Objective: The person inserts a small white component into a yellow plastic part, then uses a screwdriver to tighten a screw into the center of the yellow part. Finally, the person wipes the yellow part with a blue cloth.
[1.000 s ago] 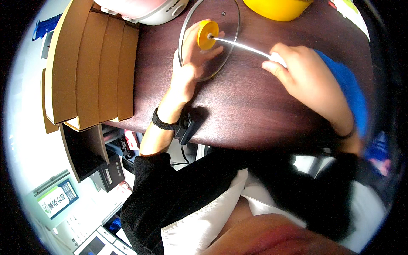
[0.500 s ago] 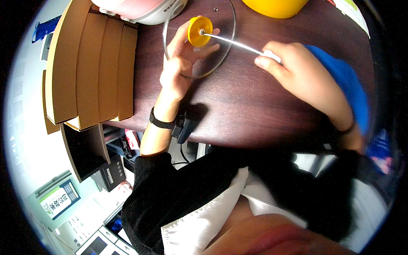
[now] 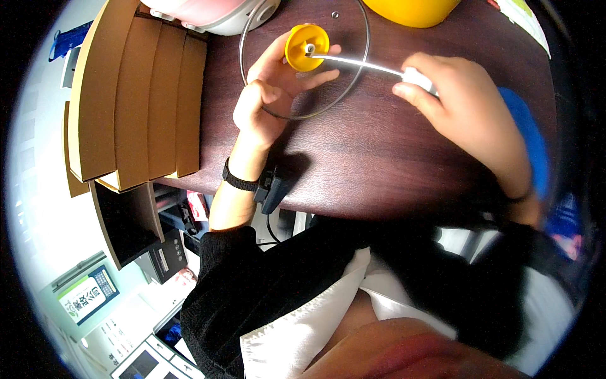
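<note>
My left hand holds a round clear glass lid with a thin metal rim, thumb in front and fingers showing behind the glass. At the lid's middle sits a yellow cup-shaped knob with a small pale screw piece in its hollow. In my right hand is the white handle of a slim silvery tool; its exact kind cannot be told. The thin shaft reaches left across the lid's rim, and its tip is at the knob's hollow, just beside the screw piece.
A dark wood table lies beneath. Brown cardboard organisers line its left side. A pink and white appliance and a yellow container stand at the far edge. Something blue lies beyond my right forearm.
The lid has shifted a little to the right and turned, so the knob's hollow shows more. My right hand has drawn slightly right, and the tool's tip has come off the screw's centre.
</note>
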